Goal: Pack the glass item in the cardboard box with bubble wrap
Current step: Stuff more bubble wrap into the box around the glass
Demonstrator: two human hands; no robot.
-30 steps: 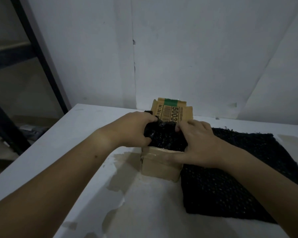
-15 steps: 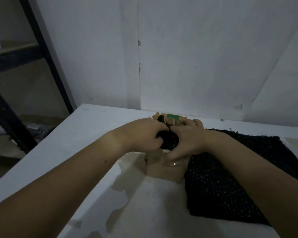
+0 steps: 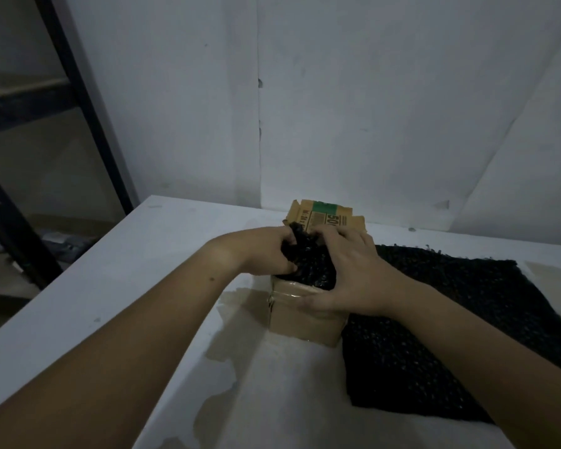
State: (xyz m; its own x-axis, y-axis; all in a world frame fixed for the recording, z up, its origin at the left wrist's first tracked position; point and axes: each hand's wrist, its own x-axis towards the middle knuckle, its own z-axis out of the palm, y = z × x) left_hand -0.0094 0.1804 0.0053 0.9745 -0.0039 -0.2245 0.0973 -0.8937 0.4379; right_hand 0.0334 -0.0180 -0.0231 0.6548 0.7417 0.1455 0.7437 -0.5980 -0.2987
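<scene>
- Roughly mid-frame on a white table [image 3: 110, 286]: small cardboard box [image 3: 305, 319], top open, back flap [image 3: 324, 218] standing up at 12 o'clock, printed side toward the wearer, clear of the opening.
- Wedged in the box mouth and rising above the rim: bundle of black bubble wrap [image 3: 314, 270]. Glass item nowhere visible; presumably inside this bundle, but cannot tell.
- Left hand [image 3: 266, 251] at the bundle's 9 o'clock, fingers curled into the wrap and gripping its edge, likely gathering loose folds to clear the box wall.
- Right hand [image 3: 350, 273] at the bundle's 3 o'clock, fingers bent over its top, thumb laid along the box's near wall at 6 o'clock. Seemingly pushing down and steadying the box at once.
- Just beside the box at 3 o'clock, flat on the table: loose sheet of black bubble wrap [image 3: 467, 319], within easy reach, perhaps for filling gaps.
- Judged stage: seating the padded bundle, with the flaps not yet closed.
- Possible risk: hard pressure on padded glass in a snug box; better gentle and even.
- Off the table at 9 to 10 o'clock: dark shelf frame [image 3: 88, 108].
</scene>
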